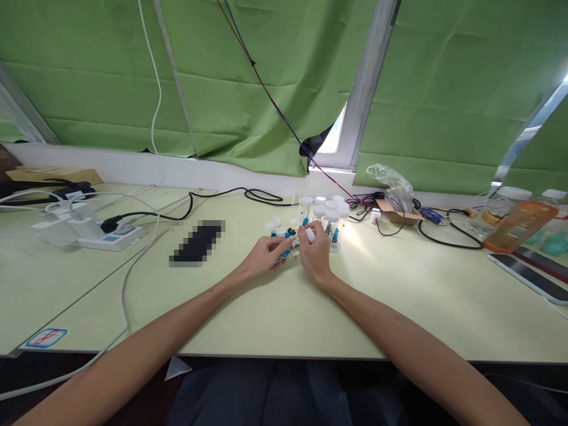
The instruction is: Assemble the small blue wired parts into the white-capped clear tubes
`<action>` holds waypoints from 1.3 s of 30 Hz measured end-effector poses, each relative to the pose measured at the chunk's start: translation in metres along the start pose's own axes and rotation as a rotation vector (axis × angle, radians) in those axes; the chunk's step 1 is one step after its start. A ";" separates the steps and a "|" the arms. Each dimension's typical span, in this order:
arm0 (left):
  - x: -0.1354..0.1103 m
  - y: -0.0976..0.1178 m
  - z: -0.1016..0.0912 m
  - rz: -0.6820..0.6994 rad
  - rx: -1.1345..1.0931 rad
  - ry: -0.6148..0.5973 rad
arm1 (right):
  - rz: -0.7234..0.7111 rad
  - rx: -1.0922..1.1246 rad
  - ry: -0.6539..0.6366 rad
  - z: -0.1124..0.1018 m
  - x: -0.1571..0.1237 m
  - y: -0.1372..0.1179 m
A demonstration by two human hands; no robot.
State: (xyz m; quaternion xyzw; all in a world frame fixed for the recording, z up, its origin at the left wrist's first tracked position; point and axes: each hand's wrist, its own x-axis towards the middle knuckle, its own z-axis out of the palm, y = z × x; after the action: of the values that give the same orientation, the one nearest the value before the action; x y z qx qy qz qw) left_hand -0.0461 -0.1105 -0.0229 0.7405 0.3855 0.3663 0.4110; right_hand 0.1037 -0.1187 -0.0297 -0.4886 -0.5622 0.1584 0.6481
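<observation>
Near the middle of the table, my left hand (265, 255) is closed around a small clear vial (284, 254) with blue bits showing in it. Close beside it, my right hand (316, 255) is curled with a white cap (310, 235) between thumb and fingers. Whether the cap touches the vial is hard to tell. Just beyond the hands stand several clear vials with white caps (332, 215), some with blue parts inside. Loose white caps (273, 224) and small blue and black pieces (290, 232) lie past my left hand.
To the left are a white power strip (110, 238) with plugs and a pixelated dark shape (198, 244). At right, a small cardboard box (399, 214) holds a plastic bag. An orange bottle (520, 228) and a phone (530, 277) are farther right. Black cables run along the back.
</observation>
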 end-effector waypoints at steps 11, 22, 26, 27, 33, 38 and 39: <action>0.000 0.002 0.003 -0.003 -0.147 -0.135 | 0.051 0.259 -0.041 0.005 0.000 0.001; 0.003 0.007 0.001 0.023 -0.182 -0.038 | 0.113 0.245 -0.223 0.005 -0.004 0.001; 0.007 0.000 -0.003 0.056 -0.177 0.069 | 0.112 0.215 -0.274 0.005 -0.005 0.001; 0.008 -0.001 -0.004 0.059 -0.174 0.099 | 0.099 0.202 -0.281 0.005 -0.005 0.001; 0.010 -0.004 -0.008 0.099 -0.102 0.281 | -0.033 0.076 -0.307 0.006 -0.008 0.001; 0.009 -0.001 -0.009 0.083 -0.125 0.333 | -0.118 -0.002 -0.296 0.008 -0.009 0.002; 0.009 -0.001 -0.009 0.082 -0.125 0.350 | -0.129 -0.011 -0.297 0.008 -0.009 0.002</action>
State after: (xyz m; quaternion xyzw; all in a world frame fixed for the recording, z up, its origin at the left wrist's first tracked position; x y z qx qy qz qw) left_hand -0.0499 -0.0995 -0.0181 0.6535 0.3971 0.5292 0.3676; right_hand 0.0945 -0.1206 -0.0378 -0.4263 -0.6827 0.1839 0.5642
